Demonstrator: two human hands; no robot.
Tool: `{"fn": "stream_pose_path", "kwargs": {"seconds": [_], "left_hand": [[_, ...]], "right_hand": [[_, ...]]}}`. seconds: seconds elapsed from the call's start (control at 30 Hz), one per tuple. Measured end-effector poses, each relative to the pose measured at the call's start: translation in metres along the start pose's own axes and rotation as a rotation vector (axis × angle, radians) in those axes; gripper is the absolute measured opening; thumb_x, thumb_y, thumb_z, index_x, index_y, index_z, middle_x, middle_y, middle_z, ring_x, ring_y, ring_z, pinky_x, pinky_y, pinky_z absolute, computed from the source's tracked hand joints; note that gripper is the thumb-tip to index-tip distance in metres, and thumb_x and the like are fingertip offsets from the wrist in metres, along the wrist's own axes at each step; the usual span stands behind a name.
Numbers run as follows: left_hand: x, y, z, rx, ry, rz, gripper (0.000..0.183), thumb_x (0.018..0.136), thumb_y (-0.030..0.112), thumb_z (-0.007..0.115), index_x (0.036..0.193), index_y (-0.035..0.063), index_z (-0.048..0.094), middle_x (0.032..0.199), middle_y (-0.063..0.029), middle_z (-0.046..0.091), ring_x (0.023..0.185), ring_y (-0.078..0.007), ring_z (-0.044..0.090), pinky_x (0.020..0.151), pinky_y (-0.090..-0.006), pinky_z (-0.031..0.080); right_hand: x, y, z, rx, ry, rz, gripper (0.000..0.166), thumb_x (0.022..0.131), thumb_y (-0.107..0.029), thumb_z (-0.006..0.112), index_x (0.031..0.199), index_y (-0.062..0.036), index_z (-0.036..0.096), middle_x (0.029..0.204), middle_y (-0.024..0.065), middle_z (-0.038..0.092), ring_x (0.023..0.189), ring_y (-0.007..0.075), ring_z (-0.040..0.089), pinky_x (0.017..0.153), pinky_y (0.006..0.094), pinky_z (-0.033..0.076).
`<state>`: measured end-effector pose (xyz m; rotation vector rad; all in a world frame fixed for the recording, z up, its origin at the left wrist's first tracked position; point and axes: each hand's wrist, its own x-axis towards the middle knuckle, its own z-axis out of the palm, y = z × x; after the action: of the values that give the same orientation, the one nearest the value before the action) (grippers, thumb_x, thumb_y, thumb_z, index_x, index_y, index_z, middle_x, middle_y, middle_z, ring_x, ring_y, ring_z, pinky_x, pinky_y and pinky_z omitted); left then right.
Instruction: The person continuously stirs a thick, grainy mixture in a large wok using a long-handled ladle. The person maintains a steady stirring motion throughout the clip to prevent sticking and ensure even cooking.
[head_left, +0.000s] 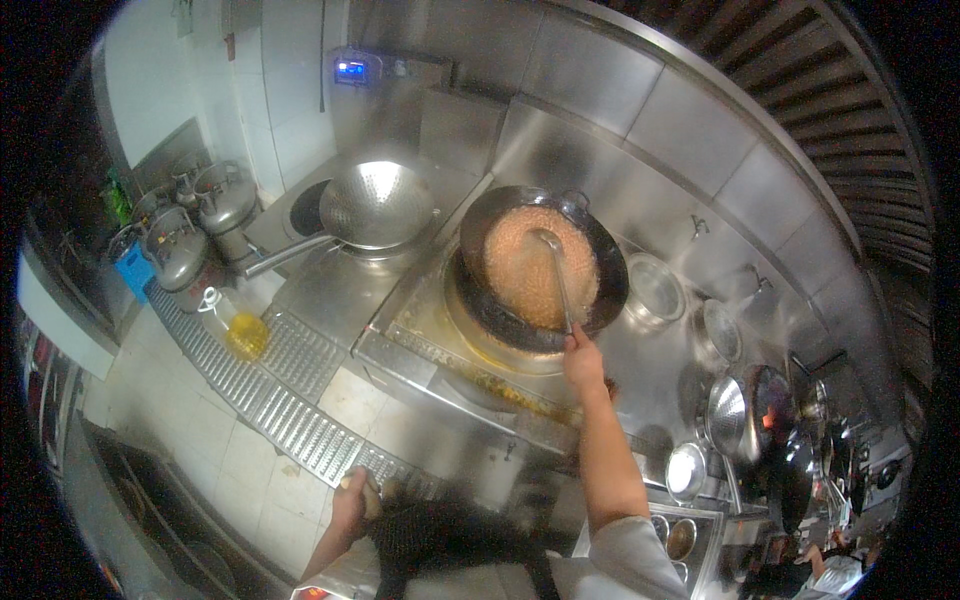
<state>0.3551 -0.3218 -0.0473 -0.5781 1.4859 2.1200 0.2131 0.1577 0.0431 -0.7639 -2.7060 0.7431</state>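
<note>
My right hand (583, 364) grips the handle end of a metal ladle (559, 281). The ladle's bowl dips into bubbling orange-brown food or liquid (517, 259) inside a dark wok (613, 277). This wok sits on the stove top (409, 341), tilted a little, with a broad ring under its near side. Down at my waist, my left hand (354, 501) has its fingers curled beside something pale. Blur hides whether that hand holds it.
Left of the wok, a long-handled perforated strainer (379, 202) rests over a pot. Gas cylinders (176, 251) and an oil jug (244, 334) stand farther left, by metal grating (300, 427). Metal pots (654, 289), taps (697, 225) and a skimmer (726, 412) lie right. Another person (832, 574) is lower right.
</note>
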Motion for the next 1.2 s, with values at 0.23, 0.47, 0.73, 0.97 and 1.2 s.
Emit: {"fn": "stream_pose_path", "kwargs": {"seconds": [0.23,0.47,0.73,0.97,1.2], "left_hand": [[0.004,-0.017,-0.015,-0.055,0.113,-0.108,0.038,0.093,0.038,0.058,0.111,0.0051,0.056,0.093,-0.0097,0.059,0.077,-0.0209,0.06,0.062,-0.0359,0.051],[0.001,-0.001,-0.002,-0.054,0.036,-0.073,0.031,0.093,0.034,0.058,0.108,0.0067,0.056,0.087,-0.0088,0.06,0.074,-0.0206,0.06,0.06,-0.0332,0.051],[0.009,-0.003,0.001,-0.07,0.038,-0.1,0.032,0.093,0.034,0.058,0.11,0.0065,0.056,0.087,-0.0085,0.06,0.072,-0.0209,0.061,0.062,-0.0335,0.052],[0.009,0.005,0.013,-0.034,0.094,-0.084,0.031,0.093,0.035,0.058,0.108,0.0068,0.057,0.089,-0.0079,0.062,0.074,-0.0208,0.062,0.064,-0.034,0.052],[0.0,0.025,0.024,0.032,0.074,-0.103,0.028,0.095,0.036,0.055,0.091,0.0077,0.06,0.079,-0.0075,0.061,0.069,-0.0196,0.06,0.06,-0.031,0.049]], "right_hand": [[-0.055,-0.027,-0.037,0.468,-0.195,0.317,0.043,0.099,-0.026,0.051,0.14,-0.0143,0.049,0.063,0.0014,0.054,0.042,0.0107,0.043,0.041,0.0303,0.036],[-0.107,-0.031,-0.084,0.511,-0.294,0.354,0.044,0.1,-0.024,0.049,0.143,-0.0137,0.045,0.058,-0.0009,0.046,0.041,0.012,0.041,0.038,0.0298,0.035],[-0.175,-0.001,-0.089,0.705,-0.299,0.43,0.048,0.1,-0.03,0.049,0.147,-0.0219,0.038,0.062,-0.0014,0.046,0.043,0.0096,0.039,0.037,0.025,0.033],[-0.218,0.053,-0.039,0.978,-0.316,0.367,0.055,0.099,-0.036,0.051,0.15,-0.0261,0.03,0.066,0.0002,0.051,0.045,0.008,0.042,0.037,0.0218,0.033],[-0.198,0.045,-0.123,0.838,-0.458,0.551,0.049,0.098,-0.036,0.054,0.145,-0.0291,0.041,0.067,-0.0014,0.05,0.045,0.0089,0.041,0.04,0.0231,0.034]]}}
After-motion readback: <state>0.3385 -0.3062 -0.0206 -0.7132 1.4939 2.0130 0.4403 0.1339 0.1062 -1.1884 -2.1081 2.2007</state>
